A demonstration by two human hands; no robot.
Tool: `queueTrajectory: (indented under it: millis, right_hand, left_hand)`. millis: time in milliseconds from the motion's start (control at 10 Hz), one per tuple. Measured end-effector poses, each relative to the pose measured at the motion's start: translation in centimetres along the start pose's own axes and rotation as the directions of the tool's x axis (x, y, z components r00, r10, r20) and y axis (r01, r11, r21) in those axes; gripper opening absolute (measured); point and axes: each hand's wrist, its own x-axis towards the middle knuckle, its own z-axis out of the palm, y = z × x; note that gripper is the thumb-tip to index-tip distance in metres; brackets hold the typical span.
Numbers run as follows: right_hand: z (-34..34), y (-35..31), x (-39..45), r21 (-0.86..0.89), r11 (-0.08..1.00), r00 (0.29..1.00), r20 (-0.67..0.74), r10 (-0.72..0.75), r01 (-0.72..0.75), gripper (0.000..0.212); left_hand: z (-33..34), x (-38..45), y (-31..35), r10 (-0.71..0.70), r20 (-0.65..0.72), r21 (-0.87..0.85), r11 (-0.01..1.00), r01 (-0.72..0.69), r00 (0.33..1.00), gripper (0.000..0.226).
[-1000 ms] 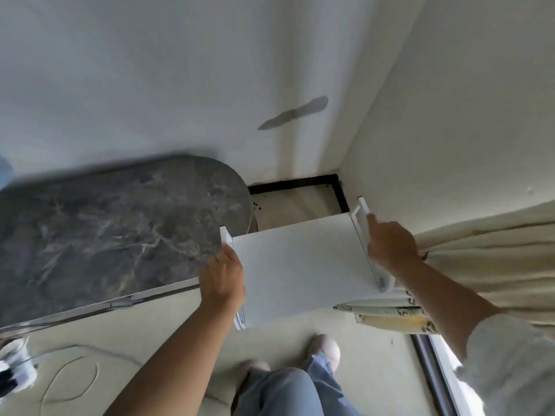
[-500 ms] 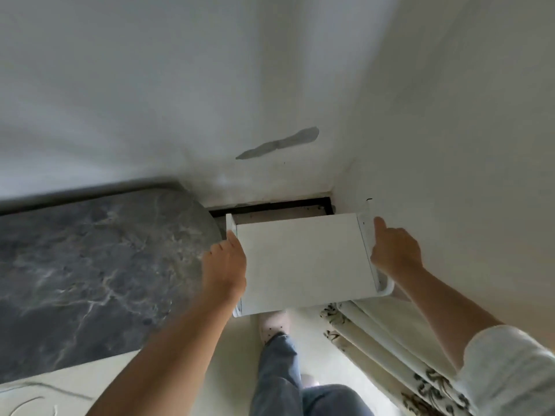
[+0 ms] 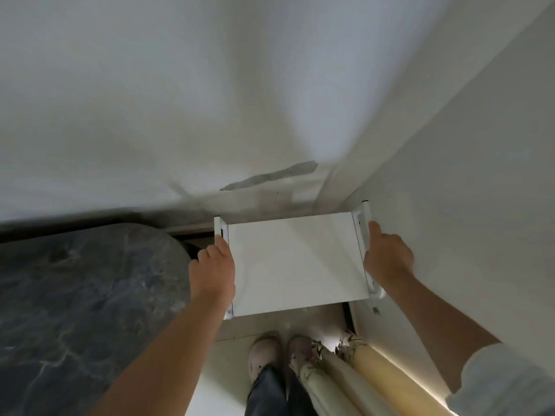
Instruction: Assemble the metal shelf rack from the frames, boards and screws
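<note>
The white shelf rack (image 3: 295, 259) stands in the room's corner, seen from above, its flat top board between two white metal side frames. My left hand (image 3: 214, 267) grips the left side frame (image 3: 221, 232), fingers curled round its outer edge. My right hand (image 3: 387, 255) grips the right side frame (image 3: 362, 223), thumb lying along the rail. The rack's lower parts are hidden under the top board.
A dark marble round table (image 3: 84, 295) lies close on the left of the rack. White walls (image 3: 450, 205) close in behind and to the right. A cream curtain (image 3: 354, 373) hangs at lower right beside my shoes (image 3: 264, 355) on the pale floor.
Both hands carried the rack forward and to the right into the corner, towards the back wall. It now sits squarer to the walls, and the view has tilted further down.
</note>
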Motion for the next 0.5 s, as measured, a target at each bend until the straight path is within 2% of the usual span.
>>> queueTrajectory:
  millis: [100, 200, 300, 400, 500]
  right_hand:
    - [-0.1, 0.0, 0.5, 0.020, 1.000, 1.000, 0.002, -0.004, 0.004, 0.042]
    - [0.5, 0.0, 0.3, 0.070, 0.998, 1.000, -0.015, 0.006, -0.005, 0.044]
    - [0.7, -0.4, 0.0, 0.092, 0.996, 1.000, 0.003, 0.001, -0.001, 0.044]
    - [0.1, -1.0, 0.1, 0.081, 0.996, 0.998, -0.053, -0.033, 0.037, 0.041]
    - [-2.0, -1.7, 0.7, 0.322, 0.947, 0.991, -0.125, 0.041, 0.002, 0.037]
  left_hand:
    - [0.2, -0.1, -0.1, 0.008, -0.008, -0.014, 1.000, -0.008, 1.000, 0.083]
    - [2.2, 0.0, 0.3, 0.016, -0.072, -0.130, 0.991, -0.025, 0.997, 0.072]
    - [3.8, 0.4, 0.1, 0.028, -0.117, -0.214, 0.975, -0.053, 0.993, 0.072]
    - [5.8, 1.3, -0.5, 0.026, -0.312, -0.236, 0.966, -0.104, 0.950, 0.078]
    - [6.4, 1.7, -0.4, 0.081, -0.400, -0.152, 0.976, -0.154, 0.913, 0.061]
